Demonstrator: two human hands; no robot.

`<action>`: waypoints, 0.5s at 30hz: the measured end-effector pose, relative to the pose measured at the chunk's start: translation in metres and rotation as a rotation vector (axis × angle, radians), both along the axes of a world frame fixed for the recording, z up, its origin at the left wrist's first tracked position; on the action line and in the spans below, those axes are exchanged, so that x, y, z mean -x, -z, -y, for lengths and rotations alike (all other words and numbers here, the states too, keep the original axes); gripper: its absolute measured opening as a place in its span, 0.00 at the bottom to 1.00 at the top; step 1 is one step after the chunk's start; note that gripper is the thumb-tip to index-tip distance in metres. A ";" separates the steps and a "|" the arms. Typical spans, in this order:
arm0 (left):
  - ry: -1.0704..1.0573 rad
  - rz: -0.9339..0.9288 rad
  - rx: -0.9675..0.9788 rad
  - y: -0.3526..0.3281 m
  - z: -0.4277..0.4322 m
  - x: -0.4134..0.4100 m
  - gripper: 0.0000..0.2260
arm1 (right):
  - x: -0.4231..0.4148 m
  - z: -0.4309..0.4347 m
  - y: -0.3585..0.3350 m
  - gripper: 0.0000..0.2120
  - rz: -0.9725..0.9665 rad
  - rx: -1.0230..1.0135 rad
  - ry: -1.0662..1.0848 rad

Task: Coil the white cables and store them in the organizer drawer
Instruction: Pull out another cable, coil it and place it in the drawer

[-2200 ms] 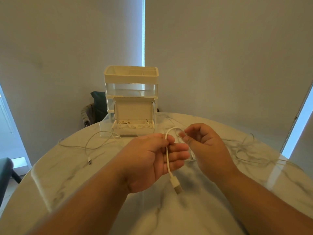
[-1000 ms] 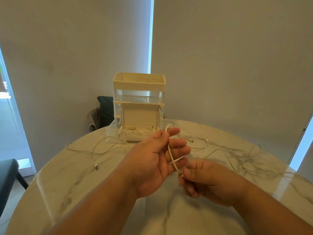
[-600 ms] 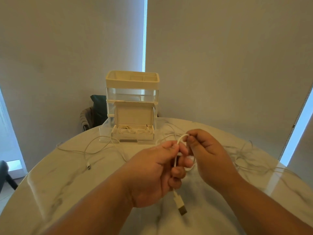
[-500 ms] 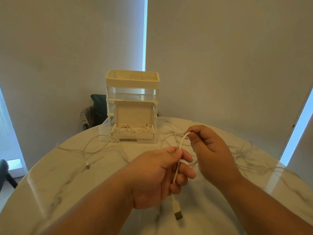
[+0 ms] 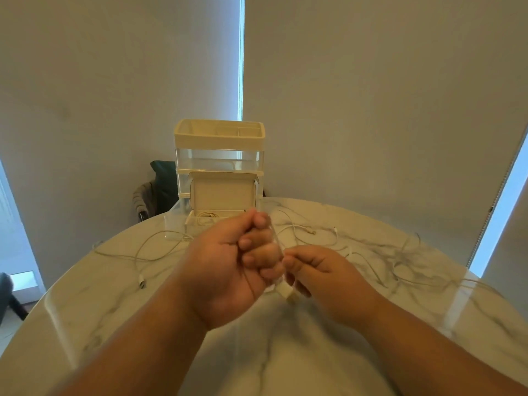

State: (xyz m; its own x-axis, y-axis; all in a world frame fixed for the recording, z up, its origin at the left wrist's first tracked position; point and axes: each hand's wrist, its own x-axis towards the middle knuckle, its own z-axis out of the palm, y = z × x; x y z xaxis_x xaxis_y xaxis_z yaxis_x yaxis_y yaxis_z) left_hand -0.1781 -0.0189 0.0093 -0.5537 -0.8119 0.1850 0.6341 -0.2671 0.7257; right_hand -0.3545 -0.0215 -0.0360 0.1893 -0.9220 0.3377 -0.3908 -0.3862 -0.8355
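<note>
— Which step is this?
— Coiling. The left hand (image 5: 228,261) is curled round the white cable (image 5: 276,241), the right hand (image 5: 323,278) pinches it near the plug (image 5: 286,290), above the surface (image 5: 285,352).
— Next?
— Probably another loop, then into the open drawer (image 5: 177,225) behind.

Observed: left hand (image 5: 225,270) and right hand (image 5: 320,278), both bare, uncovered throughout. Left forearm (image 5: 137,347) and right forearm (image 5: 423,338) are bare from wrist to the bottom edge of view. Fingers (image 5: 258,254) are blurred; nail and knuckle detail cannot be told.
</note>
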 end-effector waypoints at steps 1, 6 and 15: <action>-0.061 -0.058 -0.015 0.000 0.005 -0.003 0.13 | -0.005 -0.003 -0.001 0.13 -0.044 -0.040 -0.019; -0.299 -0.079 -0.054 0.008 0.027 -0.011 0.12 | -0.020 -0.015 -0.003 0.12 -0.389 -0.124 -0.025; -0.511 0.121 -0.019 0.012 0.036 -0.013 0.12 | -0.014 -0.025 -0.014 0.08 -0.492 0.047 0.193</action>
State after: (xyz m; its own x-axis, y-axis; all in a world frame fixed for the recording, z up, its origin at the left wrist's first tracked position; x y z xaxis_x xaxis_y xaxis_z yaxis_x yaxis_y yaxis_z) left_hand -0.1656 -0.0548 -0.0030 -0.1024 -0.9866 0.1271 0.5990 0.0409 0.7997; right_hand -0.3403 0.0031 -0.0223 0.1642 -0.9418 0.2932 -0.8001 -0.3010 -0.5189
